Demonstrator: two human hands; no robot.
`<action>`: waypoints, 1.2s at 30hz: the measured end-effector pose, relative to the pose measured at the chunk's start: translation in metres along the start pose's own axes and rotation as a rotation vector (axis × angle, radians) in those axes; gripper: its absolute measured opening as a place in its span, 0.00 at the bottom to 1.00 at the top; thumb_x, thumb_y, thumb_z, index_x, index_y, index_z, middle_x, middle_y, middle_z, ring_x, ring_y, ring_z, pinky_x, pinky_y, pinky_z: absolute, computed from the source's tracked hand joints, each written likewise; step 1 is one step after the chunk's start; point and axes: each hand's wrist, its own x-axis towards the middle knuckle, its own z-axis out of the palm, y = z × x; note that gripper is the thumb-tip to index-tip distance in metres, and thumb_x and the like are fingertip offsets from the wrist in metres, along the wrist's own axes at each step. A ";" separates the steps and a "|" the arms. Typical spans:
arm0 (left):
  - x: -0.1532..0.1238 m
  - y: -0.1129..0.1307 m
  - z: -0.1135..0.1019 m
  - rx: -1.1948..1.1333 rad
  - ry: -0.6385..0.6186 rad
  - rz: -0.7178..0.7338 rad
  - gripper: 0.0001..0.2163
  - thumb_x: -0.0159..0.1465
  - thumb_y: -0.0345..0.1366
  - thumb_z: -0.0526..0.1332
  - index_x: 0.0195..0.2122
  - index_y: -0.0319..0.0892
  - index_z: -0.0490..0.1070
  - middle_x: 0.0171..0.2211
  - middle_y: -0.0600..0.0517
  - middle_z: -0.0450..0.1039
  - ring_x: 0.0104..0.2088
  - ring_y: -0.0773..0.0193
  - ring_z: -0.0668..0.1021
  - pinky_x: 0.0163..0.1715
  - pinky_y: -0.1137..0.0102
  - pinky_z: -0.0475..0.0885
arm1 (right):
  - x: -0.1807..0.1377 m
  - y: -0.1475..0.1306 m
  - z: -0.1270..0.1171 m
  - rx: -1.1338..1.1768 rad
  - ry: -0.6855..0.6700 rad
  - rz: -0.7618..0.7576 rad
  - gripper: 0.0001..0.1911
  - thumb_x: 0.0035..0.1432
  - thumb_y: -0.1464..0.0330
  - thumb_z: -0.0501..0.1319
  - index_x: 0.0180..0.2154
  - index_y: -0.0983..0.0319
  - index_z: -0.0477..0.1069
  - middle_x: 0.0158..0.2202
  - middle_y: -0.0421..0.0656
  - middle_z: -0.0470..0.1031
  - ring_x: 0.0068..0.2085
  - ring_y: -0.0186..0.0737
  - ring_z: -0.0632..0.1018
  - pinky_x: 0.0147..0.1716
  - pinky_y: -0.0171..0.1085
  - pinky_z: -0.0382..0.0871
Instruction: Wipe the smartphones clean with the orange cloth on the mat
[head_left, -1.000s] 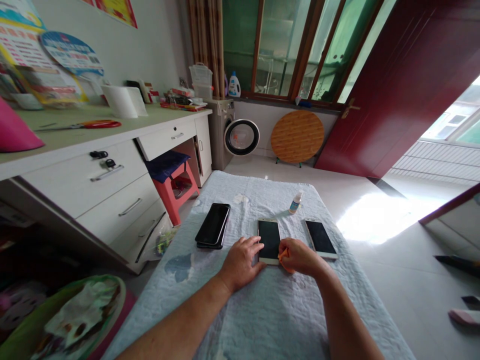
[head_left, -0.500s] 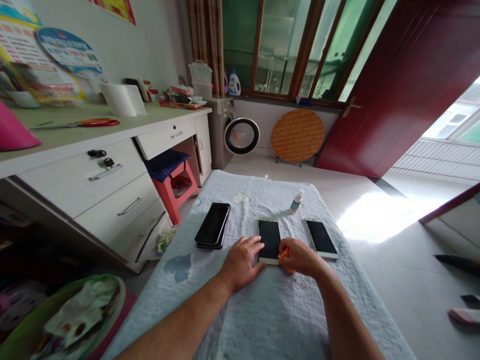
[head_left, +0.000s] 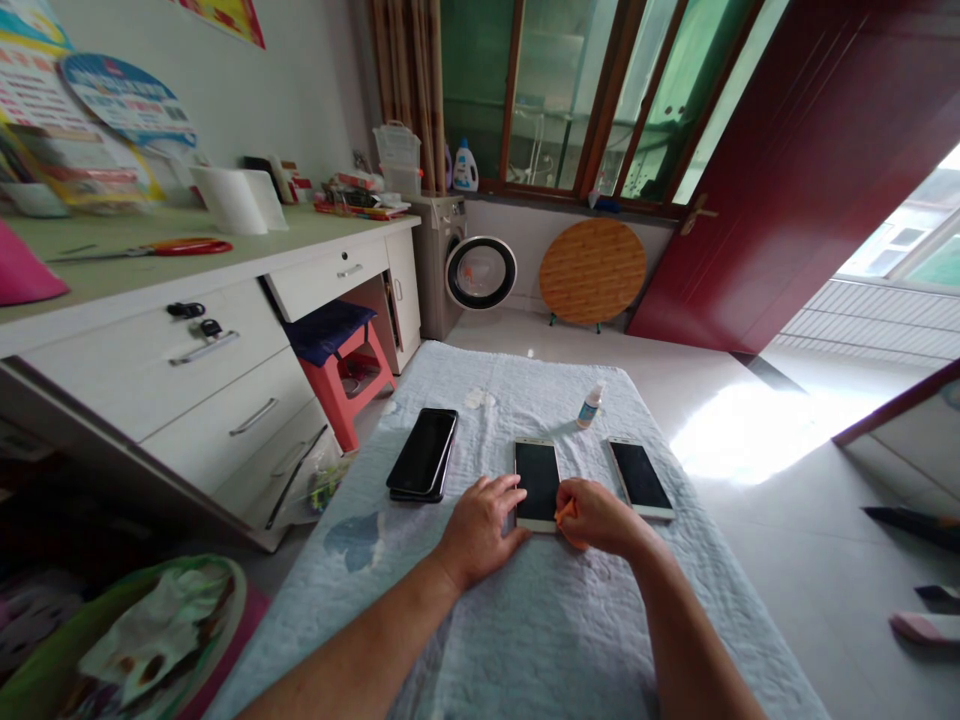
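Observation:
A white-framed smartphone [head_left: 537,482] with a dark screen lies on the light blue quilted cloth [head_left: 465,640]. My left hand [head_left: 484,520] rests along its left side, fingers apart and fingertips touching the edge. At the phone's lower right edge, my right hand [head_left: 592,515] is closed around an orange cloth [head_left: 568,512], most of it hidden in the fist. Another white-framed smartphone [head_left: 639,478] lies to the right. Over on the left are two stacked dark smartphones [head_left: 424,452]. A small spray bottle [head_left: 590,406] with a blue label stands behind the phones.
A white desk [head_left: 210,350] with drawers runs along the left, a red stool [head_left: 349,380] beside it. In the lower left is a bin [head_left: 240,620] holding crumpled waste. Beyond the cloth stand a washing machine [head_left: 442,265] with its door open and a round wooden tabletop [head_left: 592,270].
The camera view has shifted very slightly. Both hands and the phones keep practically the same places, with the orange cloth still in my right hand.

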 end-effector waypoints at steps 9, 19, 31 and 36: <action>-0.001 0.000 0.001 0.003 -0.023 -0.017 0.21 0.56 0.38 0.67 0.51 0.42 0.72 0.56 0.44 0.68 0.54 0.51 0.71 0.58 0.54 0.63 | 0.000 0.001 0.001 0.003 0.007 -0.009 0.10 0.42 0.75 0.55 0.28 0.62 0.72 0.28 0.40 0.74 0.30 0.34 0.71 0.29 0.30 0.57; 0.000 -0.001 0.000 0.003 -0.018 -0.015 0.21 0.56 0.38 0.67 0.51 0.42 0.72 0.56 0.44 0.68 0.54 0.51 0.71 0.58 0.54 0.63 | 0.000 0.003 0.003 0.014 0.019 -0.024 0.09 0.41 0.75 0.55 0.28 0.62 0.71 0.27 0.40 0.74 0.29 0.34 0.70 0.28 0.30 0.57; 0.001 0.000 0.000 0.002 -0.019 -0.009 0.22 0.55 0.38 0.68 0.51 0.41 0.72 0.56 0.44 0.69 0.54 0.51 0.71 0.57 0.55 0.64 | -0.001 0.001 0.001 0.013 0.026 -0.022 0.10 0.41 0.75 0.55 0.28 0.62 0.71 0.28 0.40 0.74 0.30 0.34 0.70 0.29 0.30 0.57; 0.000 -0.001 0.000 0.003 -0.015 -0.008 0.21 0.56 0.38 0.67 0.51 0.43 0.72 0.56 0.45 0.68 0.54 0.51 0.71 0.57 0.54 0.64 | 0.000 0.001 0.002 0.006 0.023 -0.023 0.10 0.41 0.75 0.55 0.28 0.63 0.71 0.28 0.40 0.74 0.30 0.34 0.70 0.29 0.30 0.57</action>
